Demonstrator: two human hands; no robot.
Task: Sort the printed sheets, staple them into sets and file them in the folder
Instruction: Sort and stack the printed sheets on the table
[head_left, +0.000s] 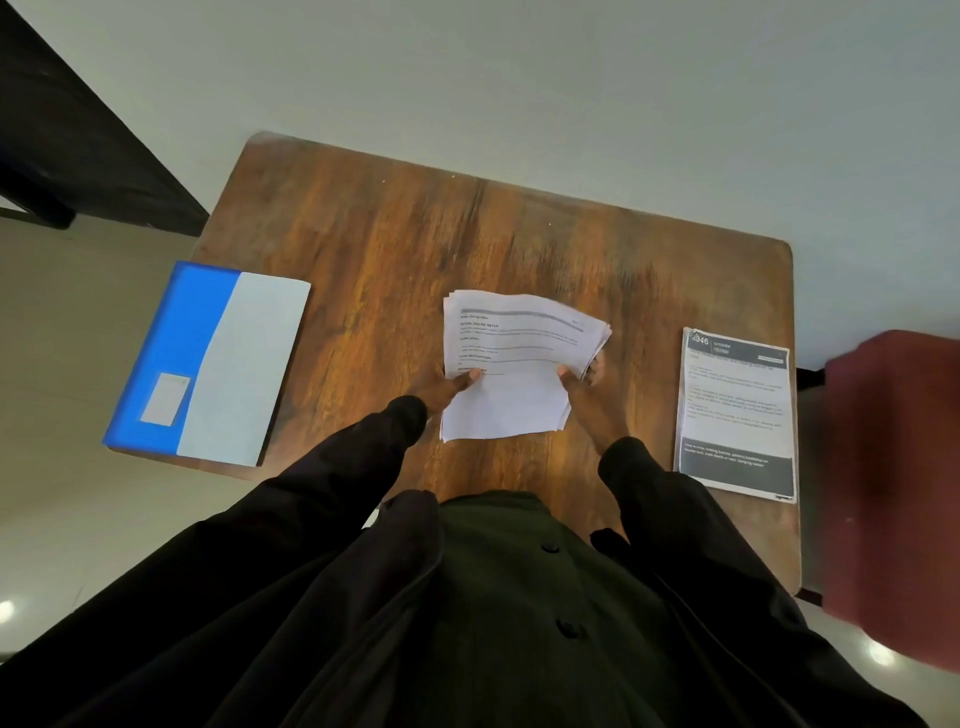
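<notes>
Sheets (519, 358) pinched between left hand (448, 385) and right hand (584, 378), thumbs on top.

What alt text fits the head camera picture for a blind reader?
Seen from above, a person's left hand and right hand hold a loose stack of printed sheets over a wooden table. A blue folder lies closed at the left, another printed stack at the right.
</notes>
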